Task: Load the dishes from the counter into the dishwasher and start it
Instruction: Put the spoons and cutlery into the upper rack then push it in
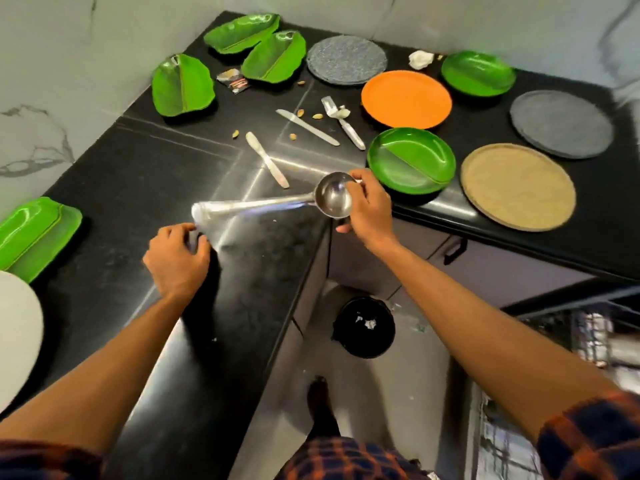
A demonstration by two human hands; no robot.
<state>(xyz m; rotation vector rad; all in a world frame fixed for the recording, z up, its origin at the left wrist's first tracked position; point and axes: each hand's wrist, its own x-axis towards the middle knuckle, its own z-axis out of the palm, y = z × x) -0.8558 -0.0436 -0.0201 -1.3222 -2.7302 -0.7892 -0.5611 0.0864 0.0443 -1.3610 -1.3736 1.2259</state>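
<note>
My right hand (369,209) grips the bowl of a steel ladle (333,199) above the corner of the black counter (114,188). The ladle's handle points left, and its blurred end lies near my left hand (178,259), which is curled at that end; whether it holds the handle is unclear. On the counter lie leaf-shaped green plates (181,86), round green divided plates (412,161), an orange plate (407,98), grey plates (561,123), a tan plate (517,187), two butter knives (266,159) and a small server (343,121). The open dishwasher rack (595,337) shows at the right edge.
A black bin (363,327) stands on the floor below the counter corner. Nut shells, a torn wrapper (233,81) and a crumpled tissue (420,58) litter the counter. A green square plate (34,233) and a white plate (17,337) sit at the left edge.
</note>
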